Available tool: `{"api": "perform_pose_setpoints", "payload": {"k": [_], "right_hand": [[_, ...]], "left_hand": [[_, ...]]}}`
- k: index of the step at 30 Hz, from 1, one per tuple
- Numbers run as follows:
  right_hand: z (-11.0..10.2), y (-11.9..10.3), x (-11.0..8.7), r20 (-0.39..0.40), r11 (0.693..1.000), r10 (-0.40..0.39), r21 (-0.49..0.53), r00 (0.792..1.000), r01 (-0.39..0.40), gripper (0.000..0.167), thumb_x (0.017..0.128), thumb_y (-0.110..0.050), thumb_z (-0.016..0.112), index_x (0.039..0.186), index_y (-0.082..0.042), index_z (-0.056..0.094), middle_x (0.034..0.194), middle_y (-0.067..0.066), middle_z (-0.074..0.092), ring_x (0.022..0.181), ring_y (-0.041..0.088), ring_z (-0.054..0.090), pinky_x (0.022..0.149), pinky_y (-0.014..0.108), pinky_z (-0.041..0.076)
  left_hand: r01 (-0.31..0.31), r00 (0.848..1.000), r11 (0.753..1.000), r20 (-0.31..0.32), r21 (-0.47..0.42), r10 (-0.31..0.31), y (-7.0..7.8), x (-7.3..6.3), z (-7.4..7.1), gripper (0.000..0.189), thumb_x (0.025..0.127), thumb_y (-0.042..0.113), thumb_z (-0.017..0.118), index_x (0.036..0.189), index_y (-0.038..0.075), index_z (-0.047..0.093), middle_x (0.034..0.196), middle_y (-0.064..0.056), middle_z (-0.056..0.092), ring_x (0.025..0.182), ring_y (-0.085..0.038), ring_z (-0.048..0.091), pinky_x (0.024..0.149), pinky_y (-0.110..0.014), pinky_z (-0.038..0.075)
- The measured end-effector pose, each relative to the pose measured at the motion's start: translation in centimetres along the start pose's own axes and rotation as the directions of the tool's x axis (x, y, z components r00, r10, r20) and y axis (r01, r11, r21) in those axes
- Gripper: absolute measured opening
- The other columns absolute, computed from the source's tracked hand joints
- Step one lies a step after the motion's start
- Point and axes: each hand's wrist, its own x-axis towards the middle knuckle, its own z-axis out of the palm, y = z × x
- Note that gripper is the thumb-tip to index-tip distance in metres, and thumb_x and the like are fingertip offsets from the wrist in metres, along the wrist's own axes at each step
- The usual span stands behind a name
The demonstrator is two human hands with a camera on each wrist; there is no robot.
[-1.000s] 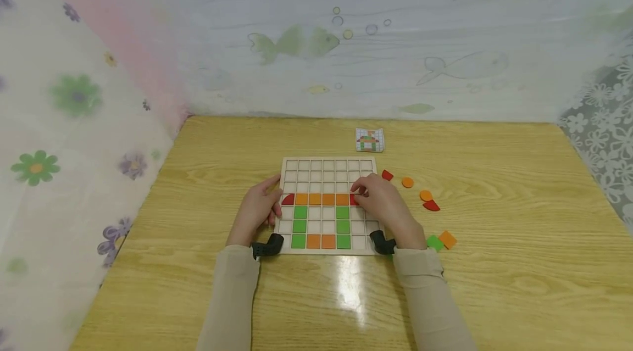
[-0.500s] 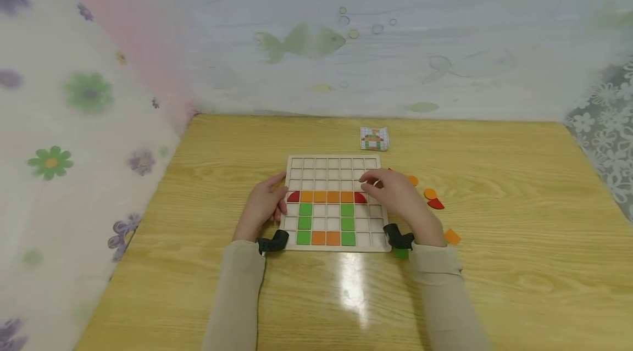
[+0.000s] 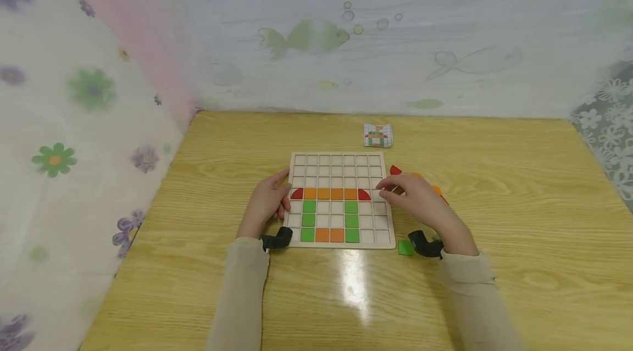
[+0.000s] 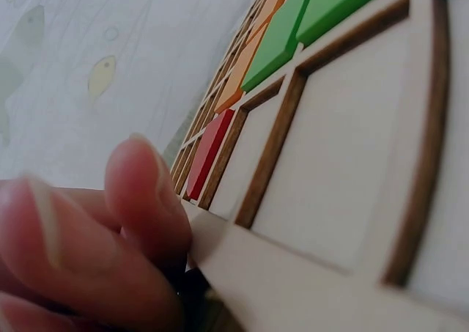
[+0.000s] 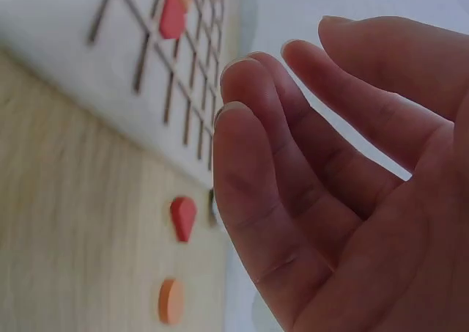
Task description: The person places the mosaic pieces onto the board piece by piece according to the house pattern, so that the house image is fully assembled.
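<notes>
A pale wooden grid board (image 3: 323, 220) lies flat on the table. Green and orange square tiles fill some of its cells, and a red quarter-round tile (image 3: 363, 195) sits at the right end of the orange row. My left hand (image 3: 264, 201) rests along the board's left edge. Its loosely bent fingertips touch the rim, beside another red tile (image 4: 210, 155) in the left wrist view. Over the right edge hovers my right hand (image 3: 420, 200), fingers bent loosely and apart from the thumb. Nothing shows between them in the right wrist view.
A small pattern card (image 3: 378, 135) lies behind the board. Loose pieces are on the right: a red one (image 3: 395, 170), an orange disc (image 5: 171, 301), a green square (image 3: 406, 248), others partly behind the right hand. A patterned curtain (image 3: 306, 76) hangs at the back.
My right hand has let go of the red quarter-round tile, leaving it in its cell, and moved right to the board's edge. The left hand stays at the left edge.
</notes>
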Motion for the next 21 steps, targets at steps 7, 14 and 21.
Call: {"api": "perform_pose_setpoints", "payload": {"k": [7, 14, 21], "right_hand": [[0.5, 0.3, -1.5, 0.011, 0.996, -0.012, -0.091, 1.0, 0.013, 0.021, 0.089, -0.026, 0.056, 0.105, -0.015, 0.064, 0.091, -0.006, 0.059, 0.081, 0.012, 0.053, 0.072, 0.032, 0.044], [0.8, 0.0, -2.9, 0.059, 0.986, -0.032, -0.164, 0.998, 0.041, 0.024, 0.086, -0.024, 0.06, 0.107, -0.013, 0.063, 0.084, -0.009, 0.056, 0.074, 0.008, 0.052, 0.066, 0.027, 0.045], [1.3, 1.2, -4.5, 0.093, 0.979, -0.074, -0.182, 0.993, 0.09, 0.039, 0.079, -0.027, 0.067, 0.114, -0.011, 0.06, 0.08, -0.013, 0.052, 0.071, 0.004, 0.049, 0.063, 0.023, 0.044]], "left_hand": [[0.005, 1.0, 1.0, -0.004, 0.004, -0.005, 0.0, 0.0, -0.1, 0.043, 0.093, 0.026, 0.047, 0.134, 0.033, 0.039, 0.058, -0.013, 0.056, 0.036, -0.017, 0.045, 0.034, -0.024, 0.037], [0.01, 1.0, 1.0, 0.0, 0.008, -0.01, 0.0, 0.1, -0.2, 0.043, 0.093, 0.027, 0.047, 0.134, 0.033, 0.038, 0.058, -0.013, 0.056, 0.036, -0.017, 0.045, 0.034, -0.025, 0.037], [0.012, 1.0, 1.0, -0.001, 0.0, -0.012, 0.1, 0.0, 0.0, 0.042, 0.093, 0.026, 0.047, 0.134, 0.033, 0.039, 0.058, -0.013, 0.056, 0.036, -0.017, 0.045, 0.034, -0.024, 0.037]]}}
